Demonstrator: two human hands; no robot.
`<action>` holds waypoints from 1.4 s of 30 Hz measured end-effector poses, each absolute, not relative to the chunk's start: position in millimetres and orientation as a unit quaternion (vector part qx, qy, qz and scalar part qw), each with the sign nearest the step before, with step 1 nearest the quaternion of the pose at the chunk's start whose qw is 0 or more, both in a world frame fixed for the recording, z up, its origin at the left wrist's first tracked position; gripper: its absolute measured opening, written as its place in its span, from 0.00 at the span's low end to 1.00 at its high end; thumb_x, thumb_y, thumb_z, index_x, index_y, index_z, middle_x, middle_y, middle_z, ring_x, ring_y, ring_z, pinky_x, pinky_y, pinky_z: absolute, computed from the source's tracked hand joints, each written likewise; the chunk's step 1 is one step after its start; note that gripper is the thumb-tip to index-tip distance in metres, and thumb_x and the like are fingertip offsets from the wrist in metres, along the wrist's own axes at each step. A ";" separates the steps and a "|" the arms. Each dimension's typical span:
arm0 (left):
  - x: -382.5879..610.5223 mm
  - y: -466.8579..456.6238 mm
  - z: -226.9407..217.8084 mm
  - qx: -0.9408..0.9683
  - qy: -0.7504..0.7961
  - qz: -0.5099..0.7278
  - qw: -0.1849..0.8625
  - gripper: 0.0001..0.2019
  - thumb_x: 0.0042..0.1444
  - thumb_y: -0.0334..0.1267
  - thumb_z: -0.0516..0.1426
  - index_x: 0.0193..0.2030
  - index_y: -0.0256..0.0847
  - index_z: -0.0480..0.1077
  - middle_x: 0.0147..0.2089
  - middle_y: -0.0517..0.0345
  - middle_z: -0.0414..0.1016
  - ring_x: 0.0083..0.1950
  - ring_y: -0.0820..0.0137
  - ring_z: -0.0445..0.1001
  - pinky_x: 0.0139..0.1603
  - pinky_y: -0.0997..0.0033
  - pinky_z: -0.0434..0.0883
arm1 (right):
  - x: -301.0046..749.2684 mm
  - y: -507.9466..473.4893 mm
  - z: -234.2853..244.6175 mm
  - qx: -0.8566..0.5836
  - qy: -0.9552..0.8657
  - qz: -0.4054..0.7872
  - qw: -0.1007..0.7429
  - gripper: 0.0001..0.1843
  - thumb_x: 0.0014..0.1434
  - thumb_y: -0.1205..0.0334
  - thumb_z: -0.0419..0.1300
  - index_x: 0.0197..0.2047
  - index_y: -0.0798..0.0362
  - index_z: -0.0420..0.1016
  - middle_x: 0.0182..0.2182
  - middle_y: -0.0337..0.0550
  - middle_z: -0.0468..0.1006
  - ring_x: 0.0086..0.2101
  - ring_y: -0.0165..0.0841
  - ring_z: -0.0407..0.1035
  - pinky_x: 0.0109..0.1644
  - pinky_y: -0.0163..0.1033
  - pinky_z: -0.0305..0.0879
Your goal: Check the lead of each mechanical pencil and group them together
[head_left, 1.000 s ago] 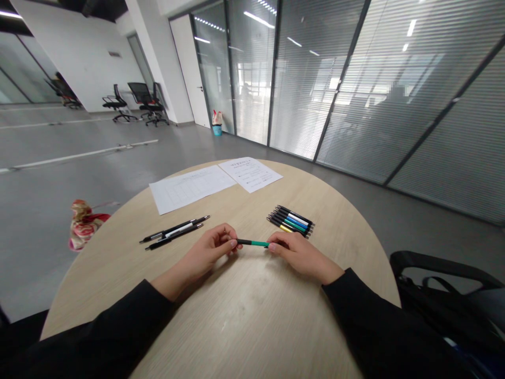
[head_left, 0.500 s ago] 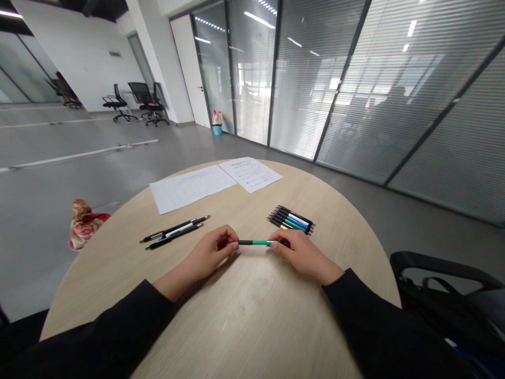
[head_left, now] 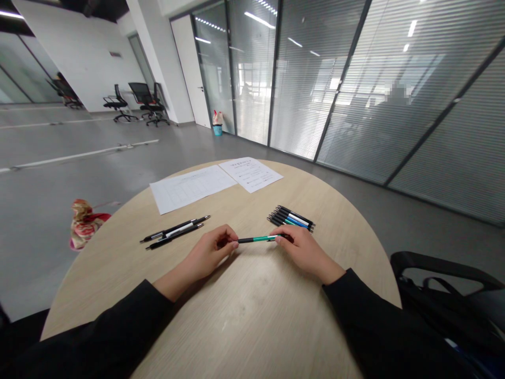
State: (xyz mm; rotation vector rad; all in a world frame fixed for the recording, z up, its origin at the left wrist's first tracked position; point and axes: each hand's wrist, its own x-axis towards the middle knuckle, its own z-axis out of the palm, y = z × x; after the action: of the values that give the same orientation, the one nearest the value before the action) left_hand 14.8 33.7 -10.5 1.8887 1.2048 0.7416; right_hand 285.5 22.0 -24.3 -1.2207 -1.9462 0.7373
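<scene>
Right hand (head_left: 305,253) shifted outward — it and the left hand (head_left: 209,247) pinch a green pen (head_left: 258,239), ends hidden.

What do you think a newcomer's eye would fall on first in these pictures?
Most striking is the green-and-black pen held between the left hand and right hand, over the round wooden table. Beyond them, a bundle of coloured pens lies to the right, and white sheets lie at the far side.
</scene>
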 end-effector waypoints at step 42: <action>11.0 36.8 -9.1 0.726 0.476 0.341 0.361 0.09 0.59 0.43 0.59 0.34 0.40 0.70 0.30 0.59 0.71 0.32 0.69 0.67 0.35 0.69 0.63 | 290.9 30.6 -33.6 -0.498 -0.710 0.307 0.392 0.13 0.62 0.63 0.58 0.45 0.51 0.82 0.40 0.46 0.83 0.39 0.38 0.73 0.47 0.43 0.67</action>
State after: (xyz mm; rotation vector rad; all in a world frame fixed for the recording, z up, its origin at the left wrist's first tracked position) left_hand 11.0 36.8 -9.1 1.8694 1.2271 0.8777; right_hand 290.9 30.6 -33.6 -1.2635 -1.8030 0.7782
